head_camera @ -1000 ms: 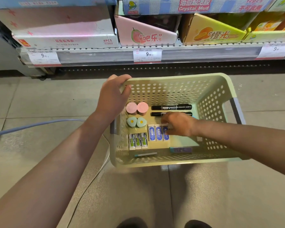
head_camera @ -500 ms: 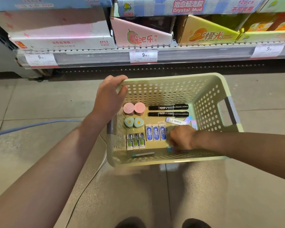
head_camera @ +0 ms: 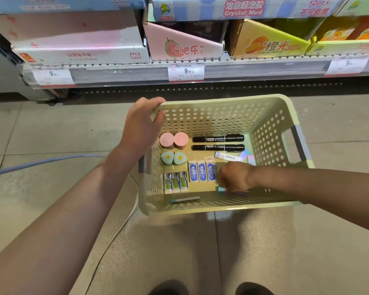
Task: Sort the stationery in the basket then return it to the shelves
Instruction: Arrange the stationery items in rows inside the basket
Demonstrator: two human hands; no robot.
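Your right hand closes its fingers on a teal-ended eraser by the basket's near wall; lift it clear of the blue erasers. Left hand grips the far-left rim; keep steadying.

The basket stood on the floor before the shelf. Inside the basket, two markers lay at the back, three erasers nearer, and one flat strip against the front wall.
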